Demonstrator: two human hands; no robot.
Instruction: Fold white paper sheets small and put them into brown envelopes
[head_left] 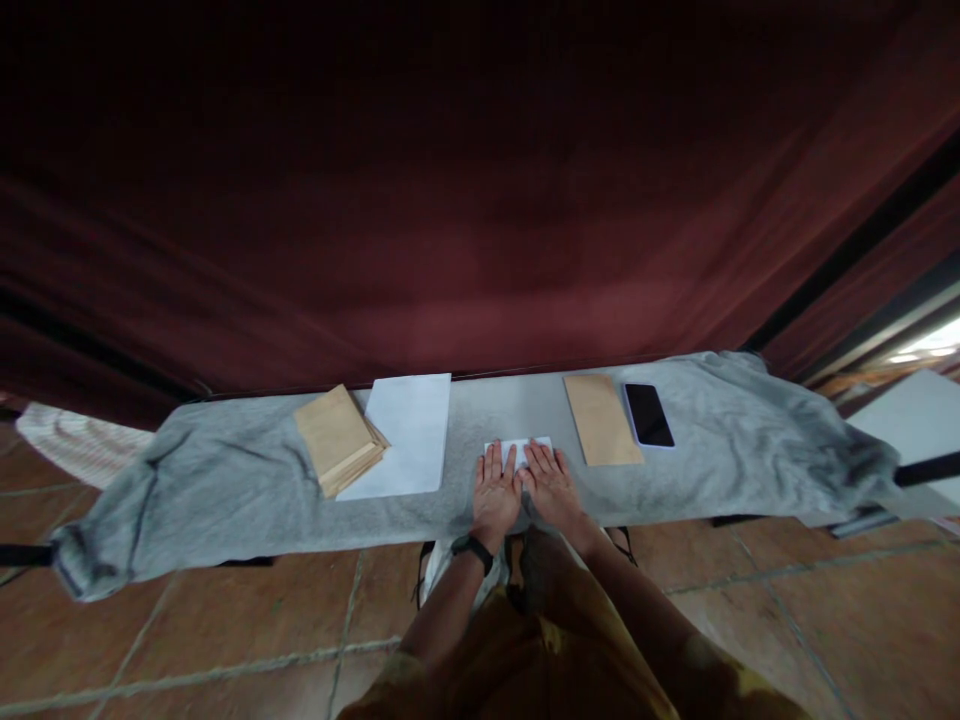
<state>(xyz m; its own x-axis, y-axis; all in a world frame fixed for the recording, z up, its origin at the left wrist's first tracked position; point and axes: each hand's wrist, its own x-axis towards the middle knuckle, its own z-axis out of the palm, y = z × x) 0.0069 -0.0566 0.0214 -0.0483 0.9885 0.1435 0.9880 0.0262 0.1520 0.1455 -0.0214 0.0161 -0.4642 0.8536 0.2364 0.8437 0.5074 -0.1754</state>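
Both hands lie flat, side by side, on a small white piece of paper (517, 446) at the near edge of the cloth-covered surface. My left hand (496, 494), with a dark band on its wrist, has its fingers stretched out over the paper's left part. Over the right part, my right hand (551, 490) is spread the same way, its thumb close to the left one. Much of the paper is hidden under the hands. To their right rests a single brown envelope (606, 420). Further left is a stack of white paper sheets (411, 435).
A pile of brown envelopes (337, 435) overlaps the white sheets' left side. Beyond the single envelope lies a phone (649, 415), its screen dark. A grey cloth (240, 490) covers the long narrow surface, and a dark red wall or panel (480, 250) rises behind it.
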